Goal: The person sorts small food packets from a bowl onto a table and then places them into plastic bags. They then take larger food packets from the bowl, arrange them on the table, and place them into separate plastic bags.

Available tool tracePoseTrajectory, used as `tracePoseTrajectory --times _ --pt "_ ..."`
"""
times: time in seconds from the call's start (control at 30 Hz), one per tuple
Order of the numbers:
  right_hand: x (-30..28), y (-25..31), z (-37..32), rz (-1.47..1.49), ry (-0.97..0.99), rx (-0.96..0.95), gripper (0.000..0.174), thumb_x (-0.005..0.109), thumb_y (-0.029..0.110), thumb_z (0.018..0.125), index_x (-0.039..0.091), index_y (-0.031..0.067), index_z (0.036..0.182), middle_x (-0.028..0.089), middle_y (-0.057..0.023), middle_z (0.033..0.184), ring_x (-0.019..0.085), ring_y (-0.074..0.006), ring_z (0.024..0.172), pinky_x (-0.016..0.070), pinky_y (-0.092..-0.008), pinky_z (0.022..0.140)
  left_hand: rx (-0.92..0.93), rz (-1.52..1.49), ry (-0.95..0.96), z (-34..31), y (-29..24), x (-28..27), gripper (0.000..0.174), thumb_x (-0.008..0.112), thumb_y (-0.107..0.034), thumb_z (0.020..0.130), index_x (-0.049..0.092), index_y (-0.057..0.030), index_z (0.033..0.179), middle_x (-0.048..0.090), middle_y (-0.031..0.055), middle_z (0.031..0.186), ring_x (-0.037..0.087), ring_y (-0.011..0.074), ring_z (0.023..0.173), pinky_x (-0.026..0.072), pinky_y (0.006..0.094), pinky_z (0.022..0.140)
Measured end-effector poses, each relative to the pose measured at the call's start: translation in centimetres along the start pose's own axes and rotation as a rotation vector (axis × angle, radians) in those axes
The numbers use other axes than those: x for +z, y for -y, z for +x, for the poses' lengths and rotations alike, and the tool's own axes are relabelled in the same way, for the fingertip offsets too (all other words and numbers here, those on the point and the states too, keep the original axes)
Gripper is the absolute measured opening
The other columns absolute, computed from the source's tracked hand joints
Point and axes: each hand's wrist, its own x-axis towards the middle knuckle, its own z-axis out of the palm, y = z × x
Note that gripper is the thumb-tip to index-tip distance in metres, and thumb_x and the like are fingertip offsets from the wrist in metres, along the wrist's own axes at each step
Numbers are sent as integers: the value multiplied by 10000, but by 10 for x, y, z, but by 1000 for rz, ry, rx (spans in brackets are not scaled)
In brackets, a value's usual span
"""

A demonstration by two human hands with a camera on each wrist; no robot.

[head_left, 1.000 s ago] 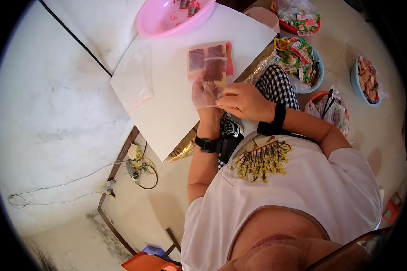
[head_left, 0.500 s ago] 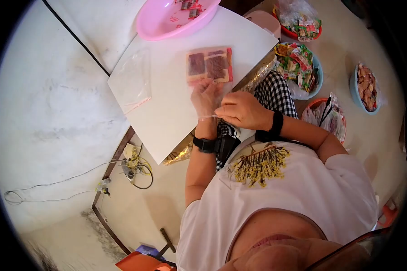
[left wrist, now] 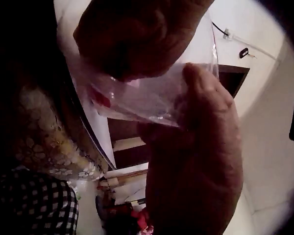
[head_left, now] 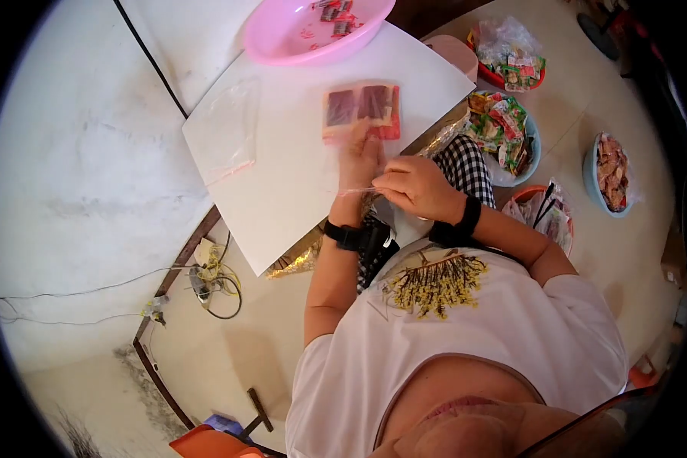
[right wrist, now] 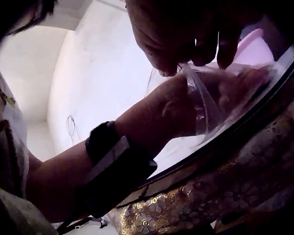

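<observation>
A flat pack with two dark squares, pale borders and a red edge (head_left: 360, 107) lies over the white tabletop in the head view. Clear plastic film stretches from it back over my left hand (head_left: 359, 156), which is inside a clear bag up to the wrist. My left fingertips are at the near edge of the pack, gripping it there. With thumb and fingertips my right hand (head_left: 416, 185) pinches the open rim of the clear bag (right wrist: 200, 103) beside the left wrist. In the left wrist view, both hands are dark, with the bag between them.
Another clear bag (head_left: 233, 130) lies flat on the white tabletop (head_left: 282, 206). A pink basin (head_left: 313, 49) with small dark and red packets stands at the far edge. On the floor to the right are a blue basin of colourful packets (head_left: 504, 133) and a blue bowl (head_left: 594, 179) of brownish pieces.
The left hand and pack have moved slightly away from the body, and the pack looks flatter and squarer to the view. The right hand still pinches the bag's rim. The head view has shifted.
</observation>
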Motion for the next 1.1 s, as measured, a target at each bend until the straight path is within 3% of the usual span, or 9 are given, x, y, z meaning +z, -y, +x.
tracePoseTrajectory --times 0.1,0.2,0.33,0.4,0.5,0.6,0.77,0.97,1.1 --pt "-5 0 -2 -37 57 24 85 690 129 800 664 78 862 580 -73 776 589 -281 701 465 -388 586 92 62 256 -9 5 -13 284 549 -23 907 584 15 1187 620 88 792 593 168 720 491 293 662" --pt "-19 0 0 -86 153 13 99 689 156 806 660 83 866 580 -78 789 593 -292 726 476 -392 608 604 422 319 -35 -8 -29 313 577 -19 871 581 4 1183 645 141 820 633 282 805 503 348 721" --pt "-58 6 26 -49 242 13 160 698 217 807 665 91 899 599 -100 840 604 -315 803 489 -407 672 303 539 329 -83 -40 -67 213 590 20 835 651 8 1038 654 170 908 640 334 865 503 374 762" --pt "-77 -9 50 -97 211 -2 209 697 260 812 667 87 926 615 -118 880 609 -323 850 484 -409 704 126 489 81 -100 -38 -83 185 600 31 821 668 8 992 644 169 888 636 325 826 504 386 744" --pt "-108 -37 108 -192 176 -29 217 674 259 827 662 67 928 613 -128 873 609 -318 838 477 -398 694 61 483 -271 -112 -16 -100 207 625 23 798 669 -11 997 638 155 886 623 319 806 503 397 722" --pt "-124 -88 179 -277 219 -50 186 693 134 816 651 10 948 602 -123 874 582 -283 804 481 -347 709 318 781 -458 -108 18 -112 210 651 15 774 669 -22 980 629 142 915 608 317 826 496 397 715" --pt "-118 -153 284 -465 325 -167 150 676 143 812 655 25 902 611 -118 832 604 -275 773 485 -350 698 376 1028 -468 -94 22 -110 245 666 -19 714 635 -70 951 610 133 981 582 342 912 453 449 786" --pt "-76 -206 337 -619 686 7 120 677 130 695 656 51 783 636 -110 848 614 -288 778 472 -414 693 253 1133 -451 -94 15 -107 272 656 -79 741 641 -71 1012 579 133 1028 553 354 1007 411 473 880" --pt "-57 -234 343 -664 885 71 360 779 172 605 660 79 932 644 -109 875 629 -305 841 483 -427 732 207 1153 -427 -96 20 -109 301 648 -101 757 625 -66 1055 557 137 1056 535 372 1045 402 490 908"
